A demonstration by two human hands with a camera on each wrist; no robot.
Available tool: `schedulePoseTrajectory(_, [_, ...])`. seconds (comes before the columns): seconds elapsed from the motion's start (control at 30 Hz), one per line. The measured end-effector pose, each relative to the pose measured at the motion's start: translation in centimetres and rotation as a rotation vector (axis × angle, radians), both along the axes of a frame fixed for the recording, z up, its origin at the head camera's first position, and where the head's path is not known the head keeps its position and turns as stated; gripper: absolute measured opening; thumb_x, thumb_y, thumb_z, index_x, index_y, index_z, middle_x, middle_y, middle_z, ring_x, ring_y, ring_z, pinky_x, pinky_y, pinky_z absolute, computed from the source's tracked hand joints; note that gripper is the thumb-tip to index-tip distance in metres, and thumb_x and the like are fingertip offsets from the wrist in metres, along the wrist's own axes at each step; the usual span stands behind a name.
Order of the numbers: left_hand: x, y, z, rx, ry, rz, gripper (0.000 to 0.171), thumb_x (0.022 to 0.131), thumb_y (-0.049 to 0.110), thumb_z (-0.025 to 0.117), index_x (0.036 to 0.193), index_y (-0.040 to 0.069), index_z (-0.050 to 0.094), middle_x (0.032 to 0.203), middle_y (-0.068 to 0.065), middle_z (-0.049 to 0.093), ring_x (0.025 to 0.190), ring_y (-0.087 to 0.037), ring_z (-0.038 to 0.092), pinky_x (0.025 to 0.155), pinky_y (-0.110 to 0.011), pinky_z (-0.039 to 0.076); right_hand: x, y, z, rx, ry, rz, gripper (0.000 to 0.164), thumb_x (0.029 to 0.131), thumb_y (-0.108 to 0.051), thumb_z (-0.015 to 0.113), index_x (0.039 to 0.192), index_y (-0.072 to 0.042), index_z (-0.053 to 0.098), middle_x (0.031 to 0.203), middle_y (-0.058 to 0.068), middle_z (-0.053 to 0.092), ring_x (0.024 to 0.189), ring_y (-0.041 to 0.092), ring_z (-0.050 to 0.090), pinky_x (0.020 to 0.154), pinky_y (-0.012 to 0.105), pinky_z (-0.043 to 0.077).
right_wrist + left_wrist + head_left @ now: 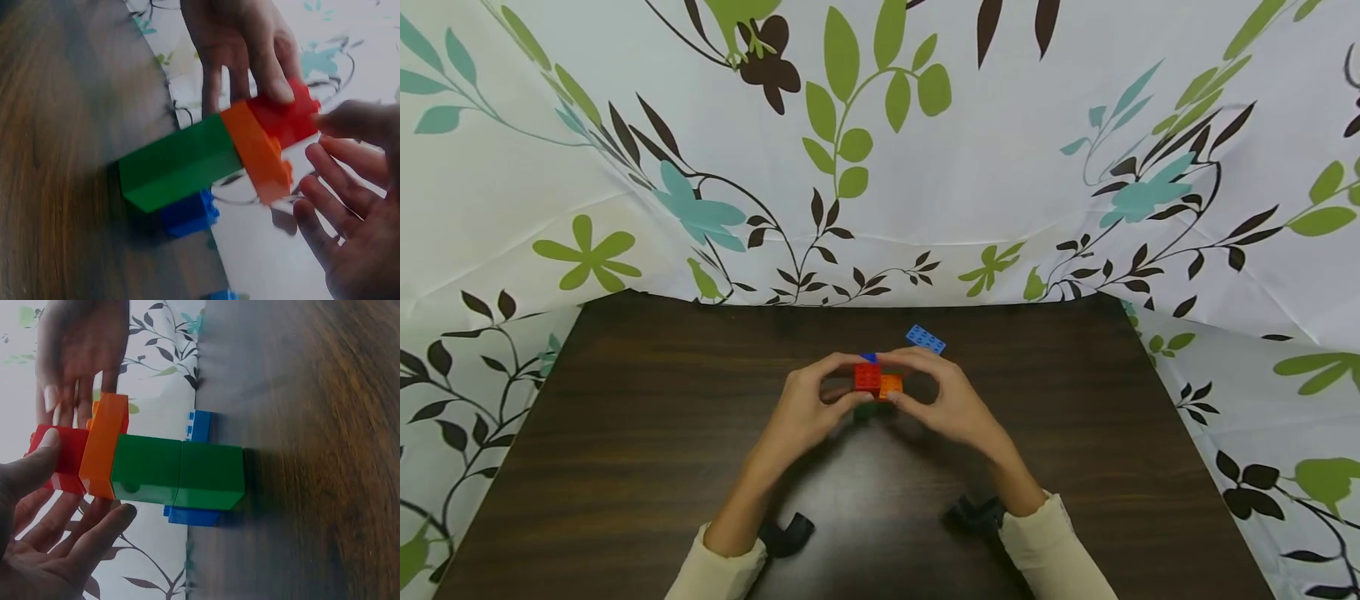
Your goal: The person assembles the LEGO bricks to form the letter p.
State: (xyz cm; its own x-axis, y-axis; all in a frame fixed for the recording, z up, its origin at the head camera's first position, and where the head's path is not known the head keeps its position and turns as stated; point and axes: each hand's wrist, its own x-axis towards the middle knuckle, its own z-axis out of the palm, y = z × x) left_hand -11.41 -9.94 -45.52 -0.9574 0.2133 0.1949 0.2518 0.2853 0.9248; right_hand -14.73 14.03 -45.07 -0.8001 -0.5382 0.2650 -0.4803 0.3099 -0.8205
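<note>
A column of toy building bricks stands on the dark table: green bricks [178, 472] at the bottom, an orange brick [103, 447] across them, a red brick [867, 377] on top. My left hand [812, 408] pinches the red brick, its thumb on the near face and fingers round the far side. On the other side my right hand [951, 408] has its fingers spread loosely about the orange and red bricks. Its thumb tip is right at the red brick's edge in the right wrist view. A dark blue brick [187, 215] sits low behind the green ones.
A lighter blue studded brick [926, 339] lies farther back to the right on the table [700, 400]. Leaf-patterned cloth [880, 150] hangs behind and at both sides. Black wrist-worn pieces [786, 533] sit by the cream sleeves [1060, 554].
</note>
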Motion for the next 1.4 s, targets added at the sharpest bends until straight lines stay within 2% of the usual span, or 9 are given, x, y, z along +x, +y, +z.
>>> schedulePoseTrajectory(0.07, [0.0, -0.1, -0.1, 0.014, -0.007, 0.003, 0.043, 0.087, -0.001, 0.086, 0.128, 0.004, 0.072, 0.127, -0.021, 0.076, 0.117, -0.038, 0.075, 0.088, -0.033, 0.065, -0.5, 0.5, -0.4, -0.048, -0.044, -0.005, 0.044, 0.099, -0.003, 0.074, 0.143, -0.006, 0.067, 0.141, 0.015, 0.071, 0.126, 0.037, 0.068, 0.105, 0.053, 0.059])
schedulePoseTrajectory(0.17, [0.0, -0.1, -0.2, 0.009, -0.019, 0.007, 0.042, 0.088, 0.002, 0.086, 0.128, 0.006, 0.072, 0.124, -0.02, 0.077, 0.112, -0.038, 0.077, 0.081, -0.031, 0.067, -1.4, 0.9, -1.1, -0.066, -0.072, -0.063, 0.038, 0.101, -0.001, 0.07, 0.139, 0.0, 0.068, 0.134, 0.022, 0.073, 0.122, 0.042, 0.07, 0.1, 0.054, 0.061])
schedulePoseTrajectory(0.27, [0.0, 0.1, -0.1, -0.01, -0.04, 0.01, 0.041, 0.089, 0.006, 0.086, 0.128, 0.008, 0.073, 0.124, -0.019, 0.078, 0.11, -0.037, 0.077, 0.078, -0.032, 0.067, -2.2, 0.9, -2.0, -0.002, -0.092, -0.131, 0.034, 0.102, -0.004, 0.071, 0.135, 0.001, 0.07, 0.13, 0.022, 0.075, 0.116, 0.038, 0.073, 0.097, 0.05, 0.062])
schedulePoseTrajectory(0.37, [0.1, 0.3, 0.0, -0.034, -0.044, 0.02, 0.04, 0.09, 0.009, 0.087, 0.128, 0.009, 0.073, 0.124, -0.018, 0.078, 0.113, -0.036, 0.077, 0.08, -0.035, 0.067, -2.9, 0.7, -2.8, 0.074, -0.116, -0.158, 0.034, 0.101, -0.004, 0.073, 0.135, 0.0, 0.071, 0.129, 0.02, 0.076, 0.113, 0.033, 0.073, 0.096, 0.047, 0.063])
schedulePoseTrajectory(0.53, [0.1, 0.6, 0.0, -0.065, -0.011, 0.048, 0.038, 0.089, 0.012, 0.088, 0.124, 0.009, 0.074, 0.122, -0.017, 0.08, 0.114, -0.036, 0.077, 0.08, -0.043, 0.068, -3.8, -0.2, -3.7, 0.154, -0.167, -0.147, 0.036, 0.099, -0.003, 0.075, 0.135, -0.002, 0.071, 0.131, 0.018, 0.074, 0.112, 0.033, 0.073, 0.096, 0.045, 0.064])
schedulePoseTrajectory(0.73, [0.0, 0.7, 0.0, -0.092, 0.035, 0.075, 0.036, 0.087, 0.011, 0.09, 0.12, 0.01, 0.076, 0.118, -0.013, 0.082, 0.113, -0.033, 0.078, 0.097, -0.055, 0.062, -4.8, -1.3, -4.2, 0.197, -0.2, -0.136, 0.04, 0.096, 0.0, 0.078, 0.135, -0.004, 0.072, 0.13, 0.018, 0.074, 0.112, 0.033, 0.071, 0.098, 0.046, 0.063])
schedulePoseTrajectory(0.93, [0.0, 0.6, 0.1, -0.09, 0.039, 0.072, 0.037, 0.085, 0.008, 0.091, 0.119, 0.009, 0.076, 0.116, -0.012, 0.082, 0.112, -0.032, 0.078, 0.101, -0.053, 0.061, -5.4, -1.9, -4.8, 0.23, -0.208, -0.141, 0.042, 0.095, 0.001, 0.077, 0.136, -0.006, 0.071, 0.131, 0.018, 0.073, 0.112, 0.032, 0.071, 0.098, 0.045, 0.062])
schedulePoseTrajectory(1.2, [0.0, 0.7, 0.1, -0.084, 0.029, 0.078, 0.037, 0.084, 0.006, 0.091, 0.118, 0.007, 0.076, 0.114, -0.013, 0.082, 0.111, -0.032, 0.078, 0.102, -0.053, 0.061, -5.9, -2.1, -5.4, 0.191, -0.241, -0.075, 0.053, 0.087, -0.003, 0.085, 0.138, -0.002, 0.069, 0.134, 0.02, 0.07, 0.116, 0.034, 0.069, 0.1, 0.047, 0.061])
schedulePoseTrajectory(1.4, [0.1, 0.8, 0.2, -0.081, 0.021, 0.087, 0.039, 0.083, 0.005, 0.092, 0.119, 0.006, 0.076, 0.115, -0.014, 0.082, 0.112, -0.032, 0.078, 0.102, -0.053, 0.061, -5.8, -2.5, -5.6, 0.216, -0.25, -0.072, 0.048, 0.09, -0.008, 0.084, 0.136, -0.003, 0.071, 0.132, 0.019, 0.073, 0.115, 0.033, 0.07, 0.101, 0.047, 0.061])
